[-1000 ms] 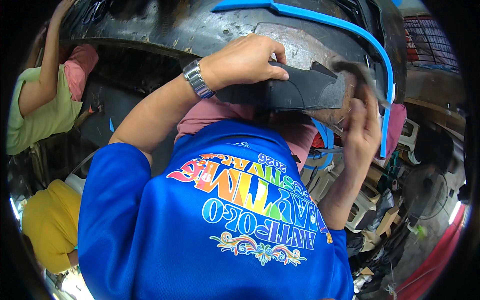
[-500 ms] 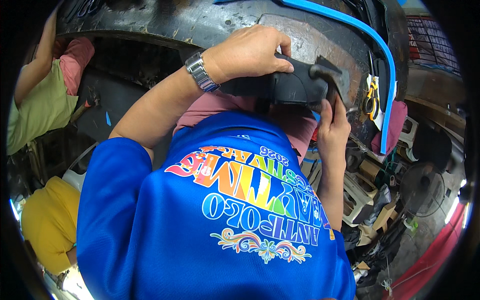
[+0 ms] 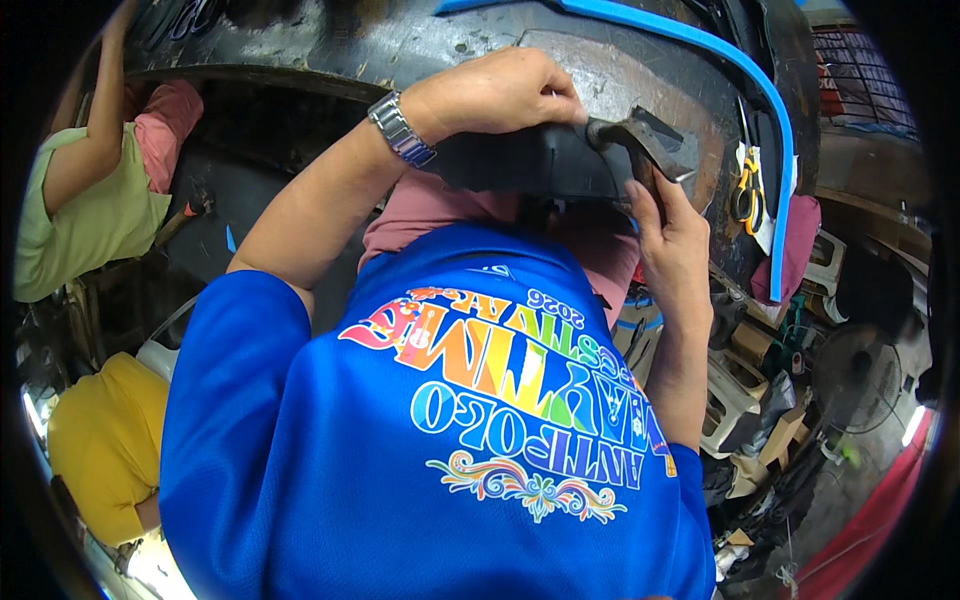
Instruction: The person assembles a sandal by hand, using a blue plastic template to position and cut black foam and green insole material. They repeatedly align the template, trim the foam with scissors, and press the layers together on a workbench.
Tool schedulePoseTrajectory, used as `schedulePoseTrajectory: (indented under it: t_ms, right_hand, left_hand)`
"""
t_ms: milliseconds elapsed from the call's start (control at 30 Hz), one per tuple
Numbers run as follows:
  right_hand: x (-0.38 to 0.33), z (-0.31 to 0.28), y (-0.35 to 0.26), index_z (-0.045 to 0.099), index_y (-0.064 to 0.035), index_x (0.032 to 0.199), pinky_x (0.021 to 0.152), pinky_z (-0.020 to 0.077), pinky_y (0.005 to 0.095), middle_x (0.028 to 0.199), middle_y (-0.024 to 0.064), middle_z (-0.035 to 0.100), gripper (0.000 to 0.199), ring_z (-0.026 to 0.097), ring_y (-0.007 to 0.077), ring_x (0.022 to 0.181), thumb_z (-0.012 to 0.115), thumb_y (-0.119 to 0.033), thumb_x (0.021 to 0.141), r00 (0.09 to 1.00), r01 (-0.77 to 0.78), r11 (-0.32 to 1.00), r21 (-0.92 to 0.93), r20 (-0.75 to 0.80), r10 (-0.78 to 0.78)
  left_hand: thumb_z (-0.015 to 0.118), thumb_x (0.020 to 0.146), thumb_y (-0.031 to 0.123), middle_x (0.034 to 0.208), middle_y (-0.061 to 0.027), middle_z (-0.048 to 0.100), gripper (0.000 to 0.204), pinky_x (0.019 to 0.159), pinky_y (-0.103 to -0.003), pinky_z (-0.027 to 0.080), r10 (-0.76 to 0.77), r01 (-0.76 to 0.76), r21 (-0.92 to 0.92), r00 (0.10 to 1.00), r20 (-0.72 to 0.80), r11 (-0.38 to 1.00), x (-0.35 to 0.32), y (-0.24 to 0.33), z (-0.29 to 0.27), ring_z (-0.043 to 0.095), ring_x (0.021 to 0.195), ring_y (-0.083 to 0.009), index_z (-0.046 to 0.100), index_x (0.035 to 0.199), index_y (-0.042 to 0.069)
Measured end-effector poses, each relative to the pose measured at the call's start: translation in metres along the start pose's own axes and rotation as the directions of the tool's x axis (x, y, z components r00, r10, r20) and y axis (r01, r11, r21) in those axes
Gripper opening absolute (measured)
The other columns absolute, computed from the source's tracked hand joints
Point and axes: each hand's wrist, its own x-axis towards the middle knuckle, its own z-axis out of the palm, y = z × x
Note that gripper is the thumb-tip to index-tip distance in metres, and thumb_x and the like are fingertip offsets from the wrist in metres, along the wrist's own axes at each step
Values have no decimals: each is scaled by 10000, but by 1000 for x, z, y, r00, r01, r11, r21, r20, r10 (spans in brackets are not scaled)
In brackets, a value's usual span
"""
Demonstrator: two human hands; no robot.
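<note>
Hammer (image 3: pixel 646 150) is clasped in the fingers of my right hand (image 3: pixel 680 238), its head over the black sheet (image 3: pixel 515 165) at the edge of the table (image 3: pixel 400 50); my left hand (image 3: pixel 495 95) grasps that sheet.

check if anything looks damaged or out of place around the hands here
The table looks worn: pale scuffs mark its dark top beyond the left hand. To the right, a cardboard box lies in an untidy jumble near the fan. Nothing looks spilled.
</note>
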Motion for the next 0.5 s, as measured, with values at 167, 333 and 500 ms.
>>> schedulePoseTrajectory:
  t_ms: [167, 333, 500]
  right_hand:
    - [-15, -36, -1, 641, -19, 1347, 507, 354, 195, 746, -13, 603, 380, 466, 25, 585, 669, -189, 1008, 941, -149, 899, 412, -222, 257]
    - [-14, -99, -9, 462, -78, 1505, 425, 328, 183, 675, 22, 531, 468, 456, 68, 506, 519, -282, 1088, 814, 253, 751, 610, -553, 175]
    - [-15, -91, -2, 546, -78, 1447, 456, 307, 181, 676, 15, 527, 423, 433, 34, 527, 553, -281, 1075, 860, 16, 764, 645, -399, 319]
  left_hand:
    - [772, 872, 210, 1024, -145, 749, 370, 873, -345, 542, 127, -127, -19, 992, 21, 992, -19, 33, -15, 714, 942, -251, 719, 1202, 51]
    - [773, 795, 98, 977, -102, 727, 262, 895, -380, 542, 605, -510, 343, 742, -289, 789, -24, 65, -10, 687, 944, -306, 730, 1050, 62]
    - [725, 751, -26, 1126, -83, 643, 251, 970, -383, 516, 762, -599, 543, 634, -127, 589, 21, 34, 17, 630, 1090, -295, 661, 972, 77]
